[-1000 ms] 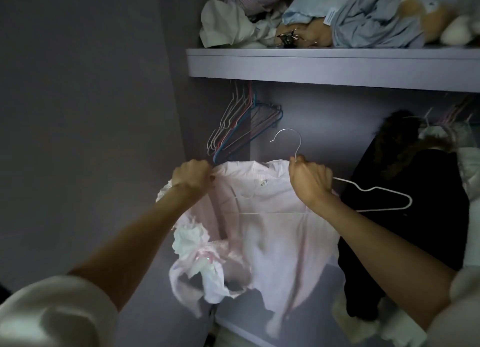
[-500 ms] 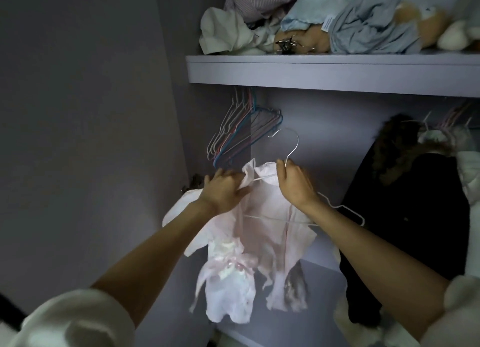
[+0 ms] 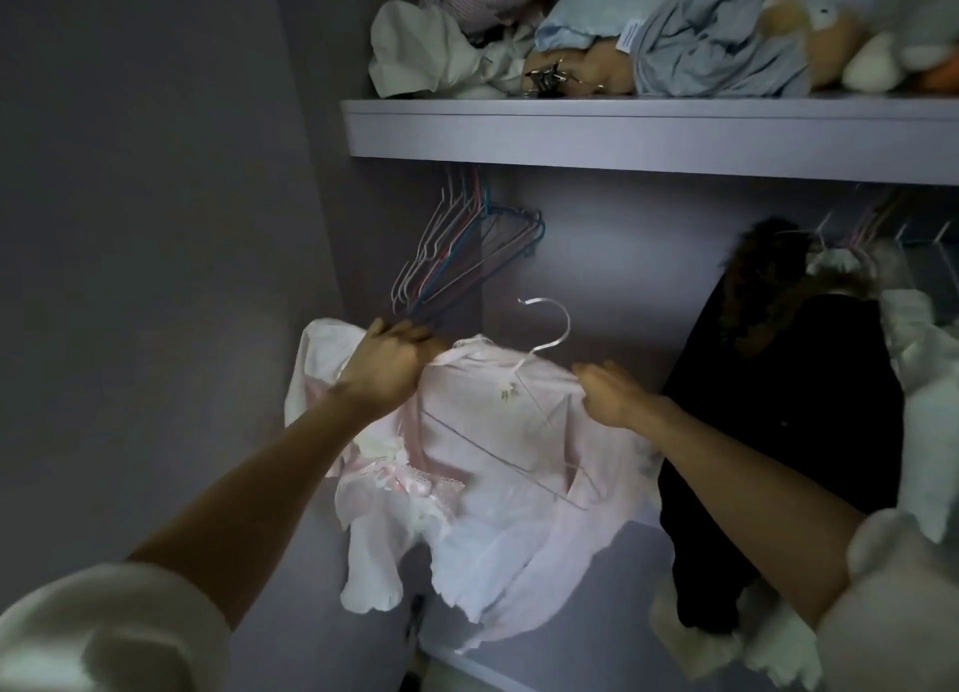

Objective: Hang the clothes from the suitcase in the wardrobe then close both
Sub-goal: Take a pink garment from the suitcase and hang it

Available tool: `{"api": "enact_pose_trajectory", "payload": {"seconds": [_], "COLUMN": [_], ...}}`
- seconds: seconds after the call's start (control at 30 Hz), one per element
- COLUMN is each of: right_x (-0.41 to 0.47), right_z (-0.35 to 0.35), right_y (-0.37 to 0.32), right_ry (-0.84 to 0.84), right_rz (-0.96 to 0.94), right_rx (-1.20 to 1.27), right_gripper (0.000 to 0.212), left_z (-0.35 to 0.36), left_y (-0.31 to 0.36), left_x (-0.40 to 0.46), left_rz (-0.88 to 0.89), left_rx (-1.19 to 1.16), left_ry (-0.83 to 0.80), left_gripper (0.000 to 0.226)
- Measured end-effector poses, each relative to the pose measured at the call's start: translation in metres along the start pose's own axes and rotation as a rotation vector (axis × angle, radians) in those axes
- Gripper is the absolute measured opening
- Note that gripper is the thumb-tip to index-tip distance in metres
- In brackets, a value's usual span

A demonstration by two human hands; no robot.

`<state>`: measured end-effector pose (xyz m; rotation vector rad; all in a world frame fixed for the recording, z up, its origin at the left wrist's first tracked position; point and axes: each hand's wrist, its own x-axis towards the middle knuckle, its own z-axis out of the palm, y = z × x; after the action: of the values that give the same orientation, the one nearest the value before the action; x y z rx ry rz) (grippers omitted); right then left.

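Note:
A pale pink garment [image 3: 498, 489] with lace trim hangs in front of me inside the open wardrobe. A white wire hanger [image 3: 550, 328] sits inside it, its hook poking out of the neckline and its lower bar showing through the thin cloth. My left hand [image 3: 389, 364] grips the garment's left shoulder. My right hand [image 3: 612, 395] holds the right shoulder, fingers curled over the cloth. The hook is below the rail and free of it. The suitcase is out of view.
Several empty coloured hangers [image 3: 456, 255] bunch at the rail's left end. A black coat with a fur collar [image 3: 789, 411] hangs at the right, with white clothes beyond it. The shelf [image 3: 622, 131] above carries crumpled clothes and plush toys. The wardrobe's side wall is on the left.
My hands have moved apart to the garment's shoulders and spread it over the hanger. My right hand has left the hanger's neck, and the hanger's right arm is now inside the cloth.

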<state>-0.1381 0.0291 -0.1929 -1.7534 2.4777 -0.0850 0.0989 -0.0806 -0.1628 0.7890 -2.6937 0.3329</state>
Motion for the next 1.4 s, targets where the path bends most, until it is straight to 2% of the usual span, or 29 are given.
{"api": "enact_pose_trajectory", "payload": {"seconds": [0.1,0.23,0.3,0.37,0.43,0.53,0.63,0.73,0.77,0.8,0.87,0.9,0.93,0.97,1.0,1.07,1.1,1.13,1.17,1.23,1.3,1.33,1.4], "right_x": [0.0,-0.006,-0.008,-0.01,-0.01,-0.012,-0.014,-0.02,-0.023,-0.024,-0.024,-0.024,-0.024,-0.024,-0.023,-0.016,-0.015,-0.013,-0.012,-0.009,-0.008,-0.009,-0.013], "right_z": [0.0,0.008,0.015,0.019,0.018,0.008,-0.001,-0.003,-0.003,-0.002,-0.001,-0.001,-0.001,-0.004,-0.006,-0.011,-0.016,-0.022,-0.025,-0.029,-0.027,-0.025,-0.021], "right_y": [0.009,0.028,0.035,0.036,0.03,0.011,-0.009,-0.021,-0.023,-0.023,-0.023,-0.022,-0.021,-0.021,-0.021,-0.016,-0.014,-0.011,-0.008,-0.002,-0.001,-0.001,-0.005], "right_ry": [0.105,0.071,0.076,0.1,0.143,0.314,0.538,0.674,0.662,0.543,0.016,-0.247,-0.384,-0.347,-0.168,0.393,0.596,0.687,0.65,0.415,0.268,0.266,0.318], "right_rz": [0.101,0.262,0.278,0.271,0.281,0.381,0.425,0.292,0.211,0.111,-0.045,-0.062,-0.06,-0.068,-0.075,-0.019,0.011,0.006,-0.012,-0.008,0.033,0.052,0.078], "right_rx": [-0.16,-0.161,-0.176,-0.147,-0.041,0.267,0.574,0.741,0.735,0.666,0.383,0.295,0.294,0.352,0.441,0.48,0.392,0.29,0.209,0.08,0.004,-0.009,-0.018], "right_gripper": [0.033,0.038,0.036,0.035,0.037,0.039,0.038,0.036,0.039,0.044,0.053,0.048,0.04,0.036,0.032,0.022,0.019,0.023,0.032,0.045,0.041,0.04,0.038], "left_z": [0.0,0.002,0.004,0.006,0.006,0.01,0.015,0.019,0.018,0.016,0.012,0.01,0.009,0.008,0.01,0.011,0.011,0.01,0.008,0.003,-0.001,-0.003,-0.007], "left_y": [-0.001,-0.005,-0.005,-0.001,0.006,0.012,0.017,0.018,0.018,0.019,0.019,0.019,0.019,0.018,0.017,0.013,0.011,0.008,0.006,0.002,-0.001,-0.001,0.0], "left_x": [0.001,-0.001,0.0,0.0,0.002,0.006,0.007,0.01,0.012,0.014,0.019,0.02,0.019,0.019,0.018,0.017,0.016,0.015,0.014,0.011,0.01,0.011,0.015], "left_rz": [0.062,-0.02,-0.048,-0.126,-0.249,-0.467,-0.526,-0.54,-0.549,-0.562,-0.567,-0.544,-0.506,-0.461,-0.423,-0.37,-0.354,-0.34,-0.327,-0.3,-0.248,-0.252,-0.379], "left_rx": [0.14,0.156,0.128,0.095,-0.006,-0.077,-0.092,-0.133,-0.157,-0.191,-0.256,-0.268,-0.272,-0.277,-0.289,-0.315,-0.325,-0.334,-0.346,-0.373,-0.379,-0.381,-0.361], "left_ry": [0.081,0.158,0.207,0.273,0.274,0.192,0.184,0.244,0.267,0.295,0.348,0.369,0.387,0.409,0.422,0.44,0.44,0.44,0.449,0.463,0.473,0.452,0.301], "left_gripper": [0.03,0.035,0.043,0.04,0.04,0.046,0.044,0.046,0.047,0.048,0.047,0.046,0.044,0.044,0.044,0.045,0.046,0.046,0.045,0.041,0.038,0.036,0.038]}}
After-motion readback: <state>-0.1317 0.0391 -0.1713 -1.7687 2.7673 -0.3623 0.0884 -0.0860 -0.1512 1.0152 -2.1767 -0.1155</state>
